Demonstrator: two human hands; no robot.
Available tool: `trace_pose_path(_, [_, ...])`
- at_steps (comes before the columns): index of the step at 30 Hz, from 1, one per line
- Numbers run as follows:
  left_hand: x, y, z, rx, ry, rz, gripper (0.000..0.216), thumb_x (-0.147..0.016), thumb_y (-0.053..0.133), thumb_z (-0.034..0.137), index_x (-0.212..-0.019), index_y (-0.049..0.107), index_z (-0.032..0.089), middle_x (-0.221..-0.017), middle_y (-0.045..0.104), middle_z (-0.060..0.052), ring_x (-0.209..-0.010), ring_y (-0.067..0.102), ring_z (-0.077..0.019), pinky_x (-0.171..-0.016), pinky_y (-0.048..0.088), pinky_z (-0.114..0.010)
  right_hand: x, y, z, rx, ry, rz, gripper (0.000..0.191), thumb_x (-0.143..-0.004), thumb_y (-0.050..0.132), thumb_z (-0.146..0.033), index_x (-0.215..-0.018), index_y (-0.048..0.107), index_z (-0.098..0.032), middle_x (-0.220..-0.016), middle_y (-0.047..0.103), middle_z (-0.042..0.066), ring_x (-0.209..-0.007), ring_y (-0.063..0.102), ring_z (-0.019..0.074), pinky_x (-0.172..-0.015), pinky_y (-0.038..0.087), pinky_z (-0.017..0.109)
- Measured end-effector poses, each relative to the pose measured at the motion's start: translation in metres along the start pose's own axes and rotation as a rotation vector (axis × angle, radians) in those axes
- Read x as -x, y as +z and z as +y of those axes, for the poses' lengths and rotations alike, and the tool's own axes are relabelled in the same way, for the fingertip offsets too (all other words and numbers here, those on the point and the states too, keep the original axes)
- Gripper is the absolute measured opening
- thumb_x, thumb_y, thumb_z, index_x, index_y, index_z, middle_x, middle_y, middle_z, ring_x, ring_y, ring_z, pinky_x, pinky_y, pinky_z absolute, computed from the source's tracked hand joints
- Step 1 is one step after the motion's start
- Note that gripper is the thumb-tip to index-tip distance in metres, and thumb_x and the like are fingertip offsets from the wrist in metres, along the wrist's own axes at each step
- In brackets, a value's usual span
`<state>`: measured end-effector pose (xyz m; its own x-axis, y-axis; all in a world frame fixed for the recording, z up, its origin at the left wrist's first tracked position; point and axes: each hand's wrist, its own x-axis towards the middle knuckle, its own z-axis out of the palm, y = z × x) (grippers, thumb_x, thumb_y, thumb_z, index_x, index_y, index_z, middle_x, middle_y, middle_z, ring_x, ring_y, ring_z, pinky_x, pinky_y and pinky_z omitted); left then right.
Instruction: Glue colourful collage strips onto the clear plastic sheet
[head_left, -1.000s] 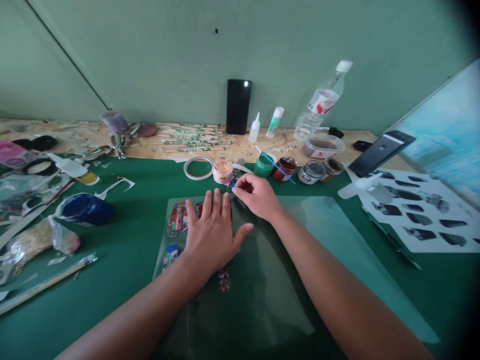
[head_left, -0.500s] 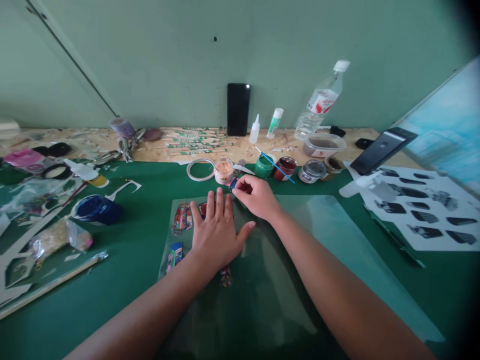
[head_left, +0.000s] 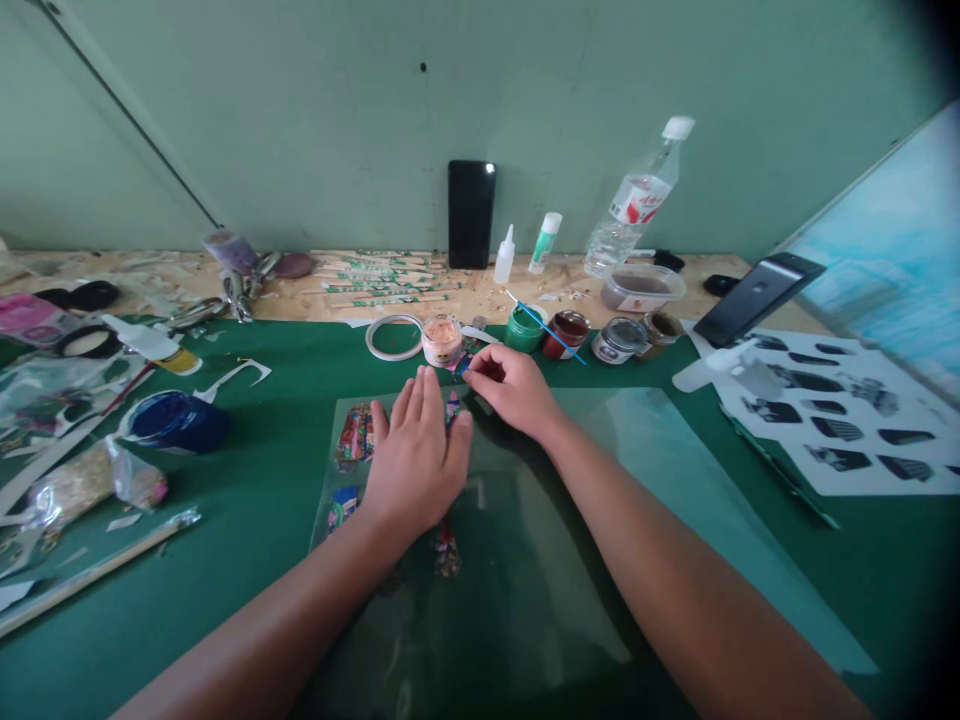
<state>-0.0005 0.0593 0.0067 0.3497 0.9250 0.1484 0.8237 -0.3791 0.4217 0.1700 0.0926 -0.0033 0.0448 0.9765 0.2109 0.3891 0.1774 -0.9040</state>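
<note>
My left hand [head_left: 417, 455] lies flat, fingers together and stretched out, pressing on a clear plastic sheet [head_left: 615, 470] spread over the green mat [head_left: 255, 500]. Colourful patterned cut-outs [head_left: 354, 437] lie under the sheet beside and below that hand. My right hand [head_left: 510, 385] is curled in a pinch at the sheet's far edge, just right of my left fingertips, gripping a small colourful piece that is mostly hidden by the fingers.
Paint jars [head_left: 570, 335], a green pot with a blue brush [head_left: 527, 328], a glitter jar [head_left: 442, 340] and a tape ring [head_left: 393, 337] stand behind the hands. A blue jar [head_left: 176, 420] and clutter lie left. A phone [head_left: 757, 298] and printed sheet [head_left: 832, 420] sit right.
My left thumb has closed in against the fingers and the hand has slid slightly left and forward. The right hand keeps its pinch at the sheet's edge.
</note>
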Motion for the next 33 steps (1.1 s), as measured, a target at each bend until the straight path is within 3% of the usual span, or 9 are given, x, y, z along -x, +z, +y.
trace_pose_path(3, [-0.010, -0.016, -0.011, 0.152, 0.018, 0.206, 0.052, -0.103, 0.027, 0.035, -0.142, 0.053, 0.013, -0.139, 0.063, -0.015, -0.134, 0.055, -0.0281, -0.113, 0.041, -0.053, -0.001, 0.000, 0.003, -0.042, 0.003, -0.004, 0.010, -0.086, 0.064, -0.028, -0.080, 0.059, -0.022, -0.077, 0.065, 0.002, -0.070, 0.059, 0.0178, -0.066, 0.047, 0.031])
trace_pose_path(7, [-0.020, -0.035, -0.022, 0.299, -0.101, 0.379, 0.049, -0.104, 0.032, 0.044, -0.118, 0.070, 0.017, -0.106, 0.079, -0.009, -0.095, 0.074, -0.0225, -0.090, 0.057, -0.039, -0.001, -0.001, 0.007, -0.037, -0.006, 0.005, 0.008, -0.087, 0.060, -0.031, -0.086, 0.058, -0.023, -0.085, 0.066, 0.003, -0.077, 0.060, 0.0189, -0.070, 0.048, 0.032])
trace_pose_path(12, [-0.029, -0.033, -0.034, 0.652, -0.239, 0.415, 0.061, -0.102, 0.032, 0.054, -0.079, 0.073, 0.016, -0.072, 0.077, -0.007, -0.062, 0.069, -0.0162, -0.063, 0.054, -0.028, 0.001, 0.002, 0.004, 0.085, -0.056, 0.024, 0.009, -0.092, 0.051, -0.029, -0.093, 0.057, -0.023, -0.082, 0.066, 0.002, -0.078, 0.062, 0.0197, -0.073, 0.046, 0.032])
trace_pose_path(16, [-0.040, -0.017, -0.045, 0.905, -0.309, 0.263, 0.057, -0.098, 0.037, 0.060, -0.070, 0.064, 0.018, -0.052, 0.067, -0.004, -0.042, 0.057, -0.0138, -0.044, 0.044, -0.025, 0.003, 0.011, 0.001, 0.294, -0.137, 0.057, 0.011, -0.094, 0.045, -0.026, -0.094, 0.055, -0.022, -0.080, 0.065, 0.003, -0.073, 0.061, 0.0198, -0.070, 0.042, 0.031])
trace_pose_path(18, [-0.043, -0.010, -0.049, 0.876, -0.316, 0.216, 0.052, -0.096, 0.041, 0.059, -0.071, 0.061, 0.019, -0.051, 0.065, -0.002, -0.039, 0.055, -0.0139, -0.042, 0.043, -0.025, 0.002, 0.014, 0.001, 0.355, -0.155, 0.066, 0.013, -0.094, 0.043, -0.024, -0.095, 0.055, -0.021, -0.082, 0.066, 0.004, -0.074, 0.062, 0.0202, -0.070, 0.042, 0.030])
trace_pose_path(23, [-0.045, -0.005, -0.051, 0.657, -0.257, 0.302, 0.038, -0.101, 0.033, 0.044, -0.081, 0.057, 0.023, -0.053, 0.065, 0.001, -0.049, 0.061, -0.0159, -0.051, 0.044, -0.025, 0.002, 0.010, -0.006, 0.502, -0.171, 0.030, 0.018, -0.093, 0.043, -0.019, -0.098, 0.060, -0.018, -0.088, 0.070, 0.008, -0.081, 0.066, 0.0226, -0.075, 0.048, 0.033])
trace_pose_path(27, [-0.042, -0.005, -0.050, 0.642, -0.234, 0.290, 0.037, -0.102, 0.030, 0.041, -0.080, 0.055, 0.023, -0.052, 0.064, 0.000, -0.053, 0.062, -0.0177, -0.056, 0.043, -0.027, 0.023, 0.013, -0.026, 0.707, -0.154, 0.013, 0.030, -0.095, 0.042, -0.020, -0.112, 0.065, -0.014, -0.115, 0.068, 0.017, -0.106, 0.066, 0.0277, -0.093, 0.051, 0.041])
trace_pose_path(30, [-0.041, -0.004, -0.050, 0.659, -0.218, 0.279, 0.040, -0.102, 0.029, 0.043, -0.080, 0.056, 0.023, -0.054, 0.064, -0.001, -0.055, 0.063, -0.0182, -0.057, 0.043, -0.027, 0.051, 0.029, -0.033, 0.882, -0.063, 0.054, 0.056, -0.098, 0.046, -0.039, -0.142, 0.051, -0.004, -0.143, 0.053, 0.025, -0.135, 0.049, 0.0382, -0.110, 0.043, 0.051])
trace_pose_path(33, [-0.041, -0.004, -0.050, 0.636, -0.221, 0.277, 0.042, -0.101, 0.030, 0.045, -0.078, 0.058, 0.023, -0.056, 0.065, -0.001, -0.055, 0.062, -0.0181, -0.057, 0.042, -0.027, 0.069, 0.045, -0.032, 1.006, 0.032, -0.015, 0.074, -0.099, 0.043, -0.048, -0.156, 0.031, -0.002, -0.162, 0.032, 0.024, -0.149, 0.029, 0.0430, -0.120, 0.026, 0.060])
